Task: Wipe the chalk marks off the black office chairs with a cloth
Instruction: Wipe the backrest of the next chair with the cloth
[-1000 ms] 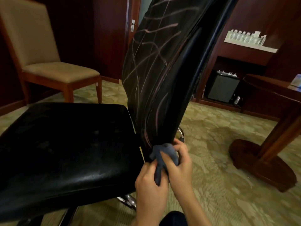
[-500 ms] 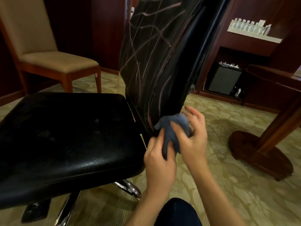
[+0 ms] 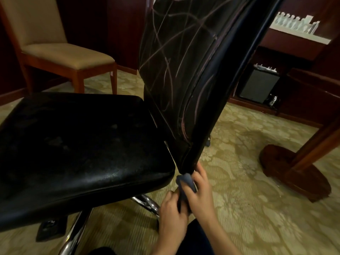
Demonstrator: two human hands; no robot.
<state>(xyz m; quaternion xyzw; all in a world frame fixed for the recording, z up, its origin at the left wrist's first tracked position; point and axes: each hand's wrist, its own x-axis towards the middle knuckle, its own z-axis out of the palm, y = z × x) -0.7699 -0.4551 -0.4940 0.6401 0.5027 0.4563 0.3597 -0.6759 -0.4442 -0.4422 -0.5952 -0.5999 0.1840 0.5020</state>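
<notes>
Both of my hands hold a bunched blue-grey cloth [image 3: 185,183] at the bottom corner of the black office chair's backrest [image 3: 184,74]. My right hand [image 3: 199,192] curls its fingers round the upper wad, touching the backrest's lower edge; my left hand [image 3: 172,210], just below and to the left of it, pinches the hanging tail. Above both hands, pale chalk marks [image 3: 165,70] cross the backrest. The glossy black seat [image 3: 77,140] extends left of my left hand, over a chrome base [image 3: 147,203] on patterned carpet [image 3: 248,208].
</notes>
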